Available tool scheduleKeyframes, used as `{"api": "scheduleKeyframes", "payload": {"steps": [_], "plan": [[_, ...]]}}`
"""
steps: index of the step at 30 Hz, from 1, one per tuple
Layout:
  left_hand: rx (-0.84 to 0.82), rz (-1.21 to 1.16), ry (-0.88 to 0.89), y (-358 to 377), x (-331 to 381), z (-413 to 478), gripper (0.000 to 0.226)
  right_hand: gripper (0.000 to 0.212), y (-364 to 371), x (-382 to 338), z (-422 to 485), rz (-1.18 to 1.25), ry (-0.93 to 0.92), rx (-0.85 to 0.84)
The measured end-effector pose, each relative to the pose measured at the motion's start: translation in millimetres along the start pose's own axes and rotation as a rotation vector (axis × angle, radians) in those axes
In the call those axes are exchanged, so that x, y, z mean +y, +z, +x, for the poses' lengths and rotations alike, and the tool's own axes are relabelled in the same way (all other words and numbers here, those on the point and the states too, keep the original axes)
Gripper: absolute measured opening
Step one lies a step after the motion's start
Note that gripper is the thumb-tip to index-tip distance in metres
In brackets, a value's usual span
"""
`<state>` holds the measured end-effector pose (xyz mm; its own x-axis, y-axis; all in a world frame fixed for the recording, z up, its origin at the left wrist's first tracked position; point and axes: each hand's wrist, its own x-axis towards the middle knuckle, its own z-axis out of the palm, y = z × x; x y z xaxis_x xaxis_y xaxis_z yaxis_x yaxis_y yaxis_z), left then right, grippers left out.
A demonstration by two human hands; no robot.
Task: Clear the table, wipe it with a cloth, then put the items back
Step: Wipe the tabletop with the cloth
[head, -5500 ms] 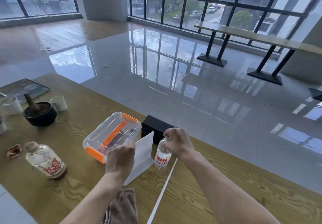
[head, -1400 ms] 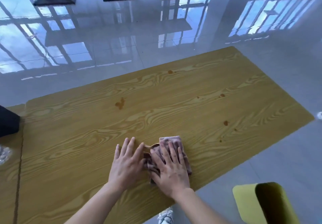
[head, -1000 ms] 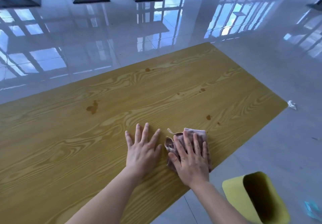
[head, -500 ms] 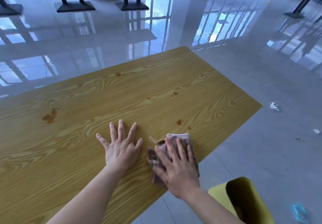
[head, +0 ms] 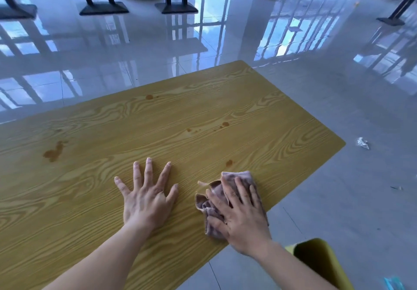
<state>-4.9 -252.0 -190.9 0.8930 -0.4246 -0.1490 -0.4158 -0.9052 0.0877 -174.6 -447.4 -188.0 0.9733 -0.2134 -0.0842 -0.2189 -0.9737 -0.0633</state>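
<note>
A yellow wood-grain table fills the lower left of the head view. My right hand lies flat on a crumpled pinkish-brown cloth near the table's near edge, pressing it down. My left hand rests flat on the bare wood just left of the cloth, fingers spread, holding nothing. Brown stains mark the tabletop: a large stain at the left, a small spot just beyond the cloth, and a few small spots farther out.
A yellow-green chair back stands at the lower right beside the table's edge. Scraps of litter lie on the glossy grey floor to the right. Black table bases stand far off at the top.
My right hand and the cloth have slid right along the near edge. The left hand has spread flat and stayed beside them. The view has shifted right; the bottles and box are out of sight.
</note>
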Motion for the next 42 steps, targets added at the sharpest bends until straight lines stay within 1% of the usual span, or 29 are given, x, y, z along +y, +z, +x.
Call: {"api": "scheduleKeyframes", "payload": {"steps": [1,2,5,6,7,8,10,12,13,14,16,17,18,19,20,22,23,24,25,26,29,30,31,33,36,37,38,39,42], "plan": [[0.004,0.0,-0.002,1,0,0,0.069,0.063,-1,16,11,-0.023,0.017,-0.001],[0.008,0.0,-0.004,1,0,0,0.069,0.062,-3,32,26,-0.038,0.097,-0.007],[0.011,0.002,-0.006,1,0,1,0.068,0.067,-15,57,80,0.053,0.484,-0.054],[0.01,0.004,-0.004,1,0,1,0.067,0.069,-17,49,90,0.079,0.526,-0.053],[0.008,0.005,-0.001,1,0,1,0.067,0.071,-16,34,92,0.083,0.491,-0.052],[0.009,0.004,0.001,1,-1,0,0.067,0.07,-13,16,82,0.072,0.391,-0.05],[0.023,-0.003,0.0,1,-1,0,0.067,0.066,-4,-12,48,0.056,0.112,-0.017],[0.032,-0.009,0.002,2,-2,1,0.067,0.062,-4,-4,25,0.033,-0.057,-0.01],[0.034,-0.01,0.0,3,-2,1,0.067,0.061,-5,13,31,0.001,-0.067,-0.008],[0.037,-0.007,-0.001,3,-1,0,0.066,0.061,-5,34,45,-0.036,-0.019,0.006],[0.039,-0.003,-0.002,3,-1,0,0.066,0.063,-15,66,82,0.009,0.224,-0.075],[0.043,-0.006,-0.01,3,-1,0,0.065,0.064,-18,72,100,0.056,0.351,-0.107],[0.047,-0.009,-0.017,3,0,1,0.066,0.065,-19,67,113,0.074,0.427,-0.101],[0.047,-0.007,-0.02,2,0,1,0.066,0.066,-19,52,119,0.074,0.433,-0.081],[0.042,0.0,-0.022,1,0,0,0.066,0.067,-17,32,115,0.064,0.356,-0.071],[0.035,0.009,-0.032,1,1,0,0.066,0.065,-13,-3,91,0.058,0.063,-0.075],[0.032,0.009,-0.036,0,2,0,0.066,0.064,-15,-5,78,0.048,-0.062,-0.098],[0.033,0.006,-0.039,0,2,0,0.067,0.064,-19,6,74,0.031,-0.132,-0.109],[0.035,0.003,-0.041,0,2,0,0.067,0.064,-21,24,78,0.004,-0.134,-0.122],[0.035,0.002,-0.044,0,1,0,0.067,0.065,-23,47,90,-0.019,-0.066,-0.126],[0.014,0.008,-0.053,1,3,0,0.069,0.063,-29,95,136,0.045,0.312,-0.161],[0.004,0.011,-0.054,0,4,1,0.07,0.065,-30,94,150,0.089,0.39,-0.165],[-0.01,0.005,-0.055,-1,5,3,0.071,0.067,-30,85,160,0.111,0.415,-0.158],[-0.007,-0.04,-0.071,-6,8,15,0.074,0.068,-28,55,160,0.09,0.321,-0.143],[0.036,-0.123,-0.143,-15,11,61,0.08,0.065,-20,36,134,0.021,-0.021,-0.075],[0.026,-0.12,-0.16,-16,10,76,0.081,0.064,-21,42,128,0.003,-0.072,-0.071],[0.014,-0.096,-0.169,-16,11,86,0.081,0.065,-21,52,130,-0.008,-0.066,-0.073],[0.008,-0.065,-0.171,-15,11,92,0.082,0.064,-21,63,138,-0.016,-0.012,-0.082],[0.035,-0.021,-0.171,-10,12,91,0.083,0.062,-26,90,186,0.009,0.284,-0.101]]}}
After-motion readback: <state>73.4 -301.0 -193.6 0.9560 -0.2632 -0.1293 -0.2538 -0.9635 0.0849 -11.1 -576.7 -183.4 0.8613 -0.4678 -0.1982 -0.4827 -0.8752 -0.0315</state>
